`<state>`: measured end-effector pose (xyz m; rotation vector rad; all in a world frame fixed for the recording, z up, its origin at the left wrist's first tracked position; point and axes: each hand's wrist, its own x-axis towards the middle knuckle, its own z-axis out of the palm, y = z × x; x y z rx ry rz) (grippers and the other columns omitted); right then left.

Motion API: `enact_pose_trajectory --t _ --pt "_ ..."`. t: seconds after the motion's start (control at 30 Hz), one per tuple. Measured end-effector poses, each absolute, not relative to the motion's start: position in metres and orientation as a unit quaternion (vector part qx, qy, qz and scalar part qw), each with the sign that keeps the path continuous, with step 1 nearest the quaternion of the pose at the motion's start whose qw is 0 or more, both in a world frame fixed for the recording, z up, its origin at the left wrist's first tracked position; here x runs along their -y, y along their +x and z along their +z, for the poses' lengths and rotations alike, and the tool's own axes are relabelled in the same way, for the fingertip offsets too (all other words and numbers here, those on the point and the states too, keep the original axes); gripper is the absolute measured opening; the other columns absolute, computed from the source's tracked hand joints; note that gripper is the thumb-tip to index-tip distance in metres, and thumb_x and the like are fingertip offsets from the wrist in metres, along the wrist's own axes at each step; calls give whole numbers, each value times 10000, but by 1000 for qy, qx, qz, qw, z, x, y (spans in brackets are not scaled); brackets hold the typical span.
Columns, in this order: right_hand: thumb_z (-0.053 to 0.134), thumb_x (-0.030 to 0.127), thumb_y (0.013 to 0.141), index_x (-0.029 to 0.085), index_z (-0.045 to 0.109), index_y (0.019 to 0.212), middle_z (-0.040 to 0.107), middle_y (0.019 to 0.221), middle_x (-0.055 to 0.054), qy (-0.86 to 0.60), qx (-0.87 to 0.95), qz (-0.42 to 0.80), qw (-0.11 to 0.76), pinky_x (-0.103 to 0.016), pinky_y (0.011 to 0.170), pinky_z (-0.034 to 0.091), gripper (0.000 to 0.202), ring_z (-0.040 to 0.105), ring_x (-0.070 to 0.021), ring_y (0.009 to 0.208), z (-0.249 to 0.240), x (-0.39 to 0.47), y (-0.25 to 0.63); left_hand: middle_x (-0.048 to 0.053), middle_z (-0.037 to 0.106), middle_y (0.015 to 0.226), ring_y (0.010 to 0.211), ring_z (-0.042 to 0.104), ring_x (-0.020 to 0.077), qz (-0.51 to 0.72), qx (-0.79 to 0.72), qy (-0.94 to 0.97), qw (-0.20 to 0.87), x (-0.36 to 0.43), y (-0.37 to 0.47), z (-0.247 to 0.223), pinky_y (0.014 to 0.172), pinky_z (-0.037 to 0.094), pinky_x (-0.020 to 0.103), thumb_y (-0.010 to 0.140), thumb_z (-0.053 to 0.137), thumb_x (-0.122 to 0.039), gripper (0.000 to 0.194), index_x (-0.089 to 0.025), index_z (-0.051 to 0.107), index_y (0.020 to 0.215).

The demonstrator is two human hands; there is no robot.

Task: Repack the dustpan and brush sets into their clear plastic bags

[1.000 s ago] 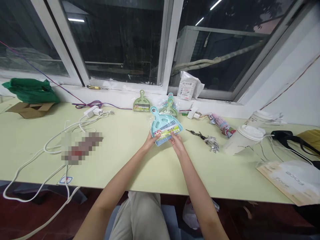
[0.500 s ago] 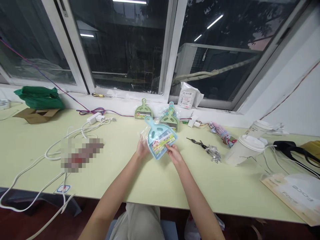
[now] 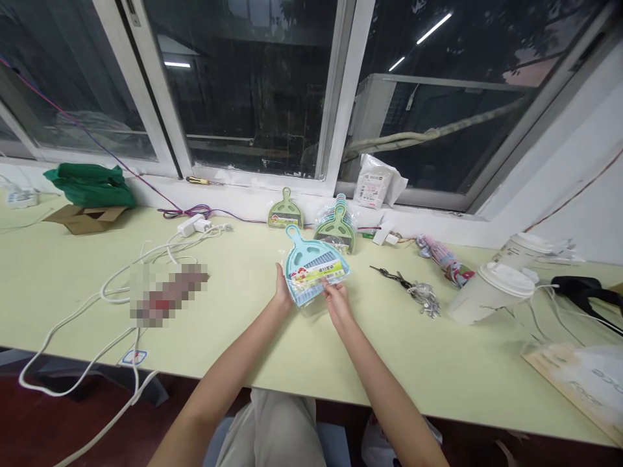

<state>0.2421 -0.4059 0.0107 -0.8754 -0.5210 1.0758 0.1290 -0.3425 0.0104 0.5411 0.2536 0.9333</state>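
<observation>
A light blue dustpan (image 3: 315, 258) in clear plastic wrapping, with a brush and a printed label, is held above the table in front of me. My left hand (image 3: 283, 285) supports its left edge, thumb up and the other fingers hidden behind it. My right hand (image 3: 337, 299) pinches the lower right edge of the package. Behind it, a green wrapped dustpan (image 3: 285, 211) leans at the wall, and to its right stands a stack of similar wrapped dustpans (image 3: 335, 228), green at the front.
On the table (image 3: 233, 324), white cables (image 3: 104, 285) and a blurred-out item lie left. A green bag (image 3: 90, 185) sits on a cardboard box (image 3: 85, 219). At right are a bunch of keys (image 3: 422, 298), a folded umbrella (image 3: 442, 259), white cups (image 3: 491, 292) and a paper bag (image 3: 574, 383).
The blue dustpan has turned a little, so its label and brush face me more squarely. My left thumb now stands up at its edge. The whole view has shifted slightly.
</observation>
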Motion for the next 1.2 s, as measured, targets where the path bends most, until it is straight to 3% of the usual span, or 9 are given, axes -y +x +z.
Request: enact_pose_trajectory --t 0.07,0.17,0.27,0.57,0.73,0.83,0.93,1.03,1.2 --pt "814 249 543 184 636 771 732 839 -38 -398 217 462 762 -294 731 582 297 694 -204 857 7 403 248 190 643 1200 1194 554 359 468 -156 279 824 346 130 15 1041 396 527 796 464 -711 721 -116 588 1183" --pt "794 239 578 197 628 851 727 913 -26 -395 202 443 779 -280 755 580 323 690 -185 896 2 402 257 139 687 1111 1108 615 312 489 -226 335 773 350 140 16 1022 428 475 747 696 -494 522 -142 602 1121" --pt "793 233 593 199 629 914 722 970 -28 -385 196 443 785 -273 766 579 362 688 -176 913 0 402 261 98 700 1061 1027 649 272 505 -259 362 739 352 149 12 976 466 438 682 787 -341 498 -162 586 1101" --pt "797 253 605 197 628 947 718 1010 -28 -361 198 443 797 -281 792 568 385 681 -177 949 -1 401 253 88 674 1059 986 639 226 585 -271 414 643 362 148 15 892 486 356 717 736 -450 476 -167 582 1067" --pt "793 262 611 207 619 916 720 997 -20 -360 184 427 809 -273 775 563 356 679 -176 951 1 405 248 56 661 1039 950 639 198 631 -315 404 583 375 154 17 808 498 306 722 729 -477 701 -243 415 1304" --pt "794 260 610 207 622 919 720 994 -22 -361 183 429 808 -271 767 562 357 679 -174 943 3 405 251 52 657 1013 894 637 184 620 -308 408 595 370 146 27 746 492 283 767 654 -545 675 -249 414 1325" --pt "791 245 610 204 622 906 718 998 -25 -364 190 432 803 -277 772 561 344 676 -174 944 5 403 256 32 640 846 743 603 165 550 -310 478 610 359 132 37 633 461 255 770 611 -590 503 -197 597 1083" --pt "786 229 606 204 618 895 717 988 -19 -368 193 439 797 -271 769 556 336 676 -165 923 5 403 255 -18 530 647 619 510 124 549 -336 521 561 356 127 39 567 402 225 742 660 -539 378 -172 570 735" --pt "751 265 646 219 606 917 707 987 -4 -361 196 429 805 -262 793 546 311 673 -146 922 4 406 242 -15 533 722 713 515 130 670 -342 463 470 371 140 34 653 415 223 819 599 -474 297 -186 550 765"
